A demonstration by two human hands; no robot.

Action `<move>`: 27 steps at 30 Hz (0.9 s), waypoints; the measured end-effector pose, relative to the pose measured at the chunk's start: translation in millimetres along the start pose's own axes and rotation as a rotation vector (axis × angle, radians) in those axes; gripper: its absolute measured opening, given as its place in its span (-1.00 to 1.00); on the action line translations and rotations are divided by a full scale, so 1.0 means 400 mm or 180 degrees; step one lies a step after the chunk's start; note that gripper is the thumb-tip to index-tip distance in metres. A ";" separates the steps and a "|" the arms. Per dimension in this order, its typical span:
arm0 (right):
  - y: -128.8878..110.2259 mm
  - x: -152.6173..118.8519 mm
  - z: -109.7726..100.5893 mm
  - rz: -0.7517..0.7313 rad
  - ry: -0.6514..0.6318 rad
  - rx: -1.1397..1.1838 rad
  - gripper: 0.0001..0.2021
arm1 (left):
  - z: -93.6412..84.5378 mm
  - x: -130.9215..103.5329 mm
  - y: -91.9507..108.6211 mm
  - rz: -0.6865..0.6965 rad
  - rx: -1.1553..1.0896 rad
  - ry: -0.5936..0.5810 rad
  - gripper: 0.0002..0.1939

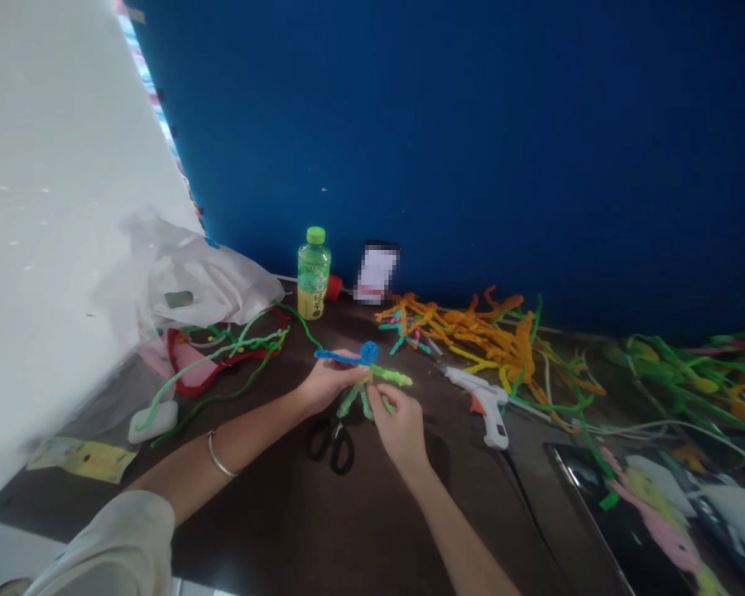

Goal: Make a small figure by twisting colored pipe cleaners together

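Note:
Between my two hands is a small pipe cleaner figure (368, 354) with a coiled blue top, one blue arm, one lime-green arm and pale green legs hanging down. My left hand (329, 382) pinches it from the left, near the blue arm. On the other side my right hand (401, 422) has its fingers closed at the figure's lower right, under the lime arm. The fingertips partly hide the figure's middle. Black-handled scissors (332, 447) lie on the table just below, their blades hidden under the figure and hands.
A white glue gun (487, 406) with a cord lies to the right, before a heap of orange pipe cleaners (472, 327). A green-capped bottle (314, 277) and a propped phone (377, 273) stand behind. Plastic bag (217, 281) at left; black tray (589, 505) at right.

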State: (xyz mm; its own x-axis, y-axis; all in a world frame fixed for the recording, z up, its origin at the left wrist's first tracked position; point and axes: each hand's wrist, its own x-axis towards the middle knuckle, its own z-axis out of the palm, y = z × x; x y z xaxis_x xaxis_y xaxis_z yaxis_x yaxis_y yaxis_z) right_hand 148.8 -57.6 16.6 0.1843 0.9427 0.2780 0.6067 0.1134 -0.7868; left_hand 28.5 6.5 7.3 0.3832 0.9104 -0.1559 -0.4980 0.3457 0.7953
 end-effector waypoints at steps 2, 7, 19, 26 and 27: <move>-0.003 -0.007 0.003 -0.0280 -0.0044 -0.0383 -0.77 | -0.001 0.002 -0.001 0.0117 0.0124 0.0070 -0.70; 0.002 -0.009 -0.008 -0.1101 0.0149 -0.1377 -0.78 | -0.014 0.014 -0.009 0.0389 0.0557 0.0278 -0.70; 0.012 0.029 -0.095 -0.2168 0.0682 -0.1935 -0.86 | -0.021 0.013 -0.002 0.0058 0.1414 -0.0333 -0.68; 0.031 0.041 -0.096 -0.1677 0.0660 -0.0989 -0.88 | -0.019 0.010 0.014 -0.0216 0.1418 -0.0612 -0.66; 0.029 0.042 -0.097 -0.1562 0.0638 -0.0804 -0.89 | -0.017 0.008 0.018 -0.0261 0.1368 -0.0632 -0.67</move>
State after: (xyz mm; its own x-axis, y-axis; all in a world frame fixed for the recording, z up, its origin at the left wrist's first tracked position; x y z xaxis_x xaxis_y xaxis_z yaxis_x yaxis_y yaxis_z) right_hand 188.9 -52.4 33.5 -0.0370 0.7184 0.6946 0.8189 0.4202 -0.3910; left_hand 20.9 13.6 8.4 0.5698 0.8086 -0.1465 -0.1093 0.2513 0.9617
